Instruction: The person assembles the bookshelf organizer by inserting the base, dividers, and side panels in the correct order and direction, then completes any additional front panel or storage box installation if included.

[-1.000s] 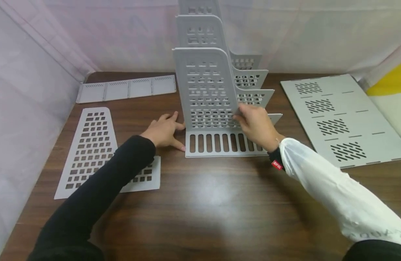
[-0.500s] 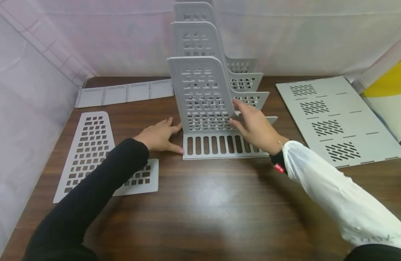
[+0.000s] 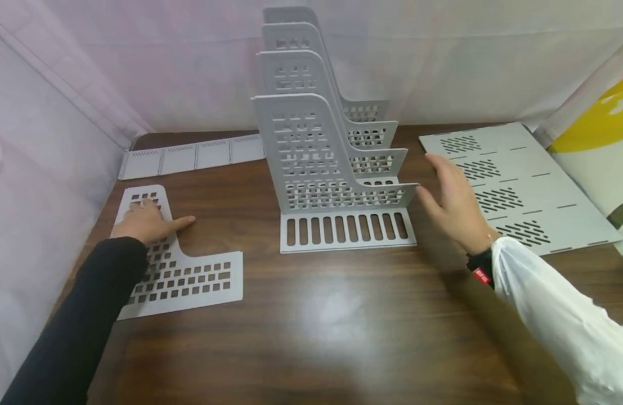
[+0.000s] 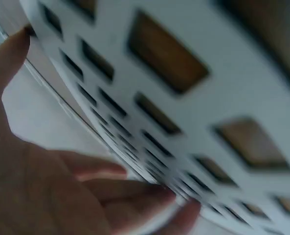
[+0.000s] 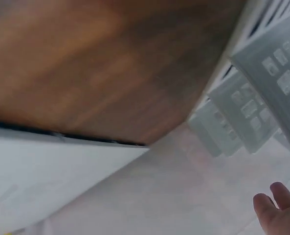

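A grey rack of several upright L-shaped perforated dividers [image 3: 303, 149] stands on a slotted base [image 3: 349, 245] at mid-table. My right hand [image 3: 457, 205] is off the rack, to the right of the front divider's low corner, its fingers extended and holding nothing. In the right wrist view its fingertips [image 5: 277, 198] show beneath the dividers. At the left, another L-shaped panel [image 3: 189, 264] with square holes lies flat. Over its tall part is my left hand [image 3: 145, 221], thumb stretched out to the right. The left wrist view has its fingers [image 4: 135, 203] touching that panel.
A narrow sectioned panel [image 3: 192, 157] lies at the back left of the brown table [image 3: 331, 349]. On the right, a large slotted panel [image 3: 534, 183] lies flat. White cloth [image 3: 189, 67] hangs behind and at the left side.
My left hand has left the rack's base and moved left onto the L-shaped panel. The right hand has let go of the front divider and moved right.
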The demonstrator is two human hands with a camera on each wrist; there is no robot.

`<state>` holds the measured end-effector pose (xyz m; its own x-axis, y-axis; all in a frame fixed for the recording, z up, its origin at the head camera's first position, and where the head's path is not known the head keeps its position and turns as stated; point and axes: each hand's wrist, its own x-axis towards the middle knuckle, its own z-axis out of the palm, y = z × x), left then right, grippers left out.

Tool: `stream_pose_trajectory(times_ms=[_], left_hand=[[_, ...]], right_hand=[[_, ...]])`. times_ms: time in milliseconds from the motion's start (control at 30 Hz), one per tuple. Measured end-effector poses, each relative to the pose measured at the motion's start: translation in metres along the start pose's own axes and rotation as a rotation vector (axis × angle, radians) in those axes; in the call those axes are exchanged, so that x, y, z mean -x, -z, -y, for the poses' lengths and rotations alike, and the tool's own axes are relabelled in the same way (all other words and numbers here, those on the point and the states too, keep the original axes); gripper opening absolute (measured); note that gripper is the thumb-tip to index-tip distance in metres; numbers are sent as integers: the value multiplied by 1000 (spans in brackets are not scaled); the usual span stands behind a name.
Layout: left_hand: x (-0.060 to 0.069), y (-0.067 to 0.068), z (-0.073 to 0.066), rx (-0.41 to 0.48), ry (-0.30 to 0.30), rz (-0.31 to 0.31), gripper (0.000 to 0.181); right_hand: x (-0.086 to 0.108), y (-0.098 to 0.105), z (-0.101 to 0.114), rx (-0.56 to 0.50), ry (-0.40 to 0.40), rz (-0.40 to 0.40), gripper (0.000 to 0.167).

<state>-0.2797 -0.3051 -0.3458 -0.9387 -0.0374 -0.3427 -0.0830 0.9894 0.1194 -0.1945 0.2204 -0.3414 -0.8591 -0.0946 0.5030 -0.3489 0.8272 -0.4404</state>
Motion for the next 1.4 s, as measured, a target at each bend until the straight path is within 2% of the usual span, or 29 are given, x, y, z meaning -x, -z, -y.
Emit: stream_pose_trajectory(times_ms=[200, 367, 433, 500, 633, 733, 800, 900, 967, 1067, 1167, 1267, 1333, 1400], left_hand=[[-1, 2, 21, 65, 114, 6, 121], [2, 9, 36, 120, 158, 31, 124], [3, 12, 39, 126, 162, 35, 128], [1, 14, 41, 160, 191, 41, 134], [-5, 17, 47, 257, 250, -2, 133], [-12, 17, 50, 251, 204, -65, 112], [-19, 13, 48, 209, 149, -59, 102], [-31, 1, 42, 127, 97, 18, 113], [-40, -8, 39, 106, 107, 54, 125], [-53, -24, 39, 104, 137, 63, 133], [-62, -32, 43, 205, 186, 97, 137], [-62, -25, 49, 330, 189, 159, 134], [-56, -15, 55, 439, 124, 187, 120], [-41, -1, 60, 567, 27, 183, 94]], right_hand=[[4, -14, -12, 5, 48, -16, 61], [3, -20, -13, -4, 76, -6, 62], [3, -20, -12, -4, 72, -5, 62], [2, -20, -13, -6, 69, -10, 63], [-1, -24, -14, -16, 87, -24, 64], [-2, -29, -16, -27, 94, -42, 64], [-2, -33, -17, -29, 94, -54, 64], [-2, -40, -16, -33, 112, -64, 63], [-5, -45, -14, -36, 135, -67, 63], [-6, -48, -7, -52, 164, -71, 64], [-7, -46, -1, -67, 183, -74, 63], [-8, -43, 2, -68, 193, -62, 63], [-10, -41, 3, -72, 186, -47, 62], [-11, -38, 4, -79, 178, -36, 61]])
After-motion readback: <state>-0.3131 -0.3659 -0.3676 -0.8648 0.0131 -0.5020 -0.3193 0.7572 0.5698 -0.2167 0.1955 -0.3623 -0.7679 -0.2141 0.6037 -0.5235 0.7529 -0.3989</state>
